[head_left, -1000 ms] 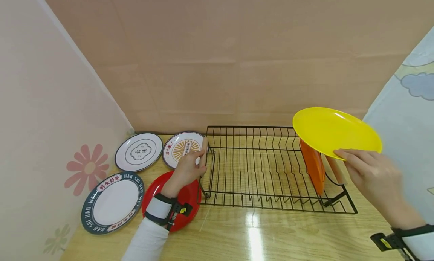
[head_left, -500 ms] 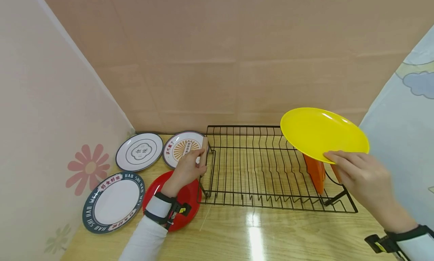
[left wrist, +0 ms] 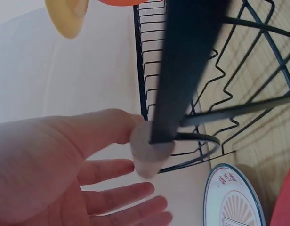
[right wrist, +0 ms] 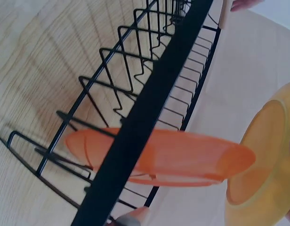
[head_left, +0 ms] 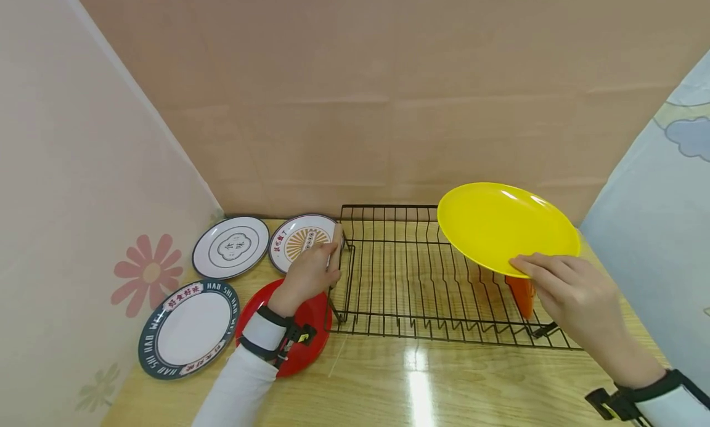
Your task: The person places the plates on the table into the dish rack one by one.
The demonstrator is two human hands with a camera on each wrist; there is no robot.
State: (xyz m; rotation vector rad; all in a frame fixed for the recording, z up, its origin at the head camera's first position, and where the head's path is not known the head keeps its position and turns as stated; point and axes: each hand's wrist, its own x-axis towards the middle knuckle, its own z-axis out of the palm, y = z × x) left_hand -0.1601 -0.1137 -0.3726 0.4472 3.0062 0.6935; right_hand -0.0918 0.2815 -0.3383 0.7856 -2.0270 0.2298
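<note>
My right hand [head_left: 574,300] pinches the near rim of a yellow plate [head_left: 501,227], which is held tilted above the right part of a black wire dish rack [head_left: 388,206]. Below it, an orange plate [head_left: 521,296] stands on edge in the rack, partly hidden by the yellow one in the head view. The right wrist view shows the orange plate [right wrist: 197,155] upright between the wires. At the rack's left end my left hand [head_left: 307,276] pinches the wooden handle [head_left: 335,245] between thumb and forefinger, its other fingers [left wrist: 119,195] loosely extended.
Left of the rack lie a red plate [head_left: 313,347], partly under the left forearm, a white plate with a sunburst print [head_left: 288,248], a white plate with a grey emblem [head_left: 206,254] and a dark-rimmed plate [head_left: 191,328]. Cloth-covered walls stand behind and at both sides.
My right hand has carried the yellow plate leftward over the rack and slightly down, covering more of the orange plate. The left hand stays on the handle.
</note>
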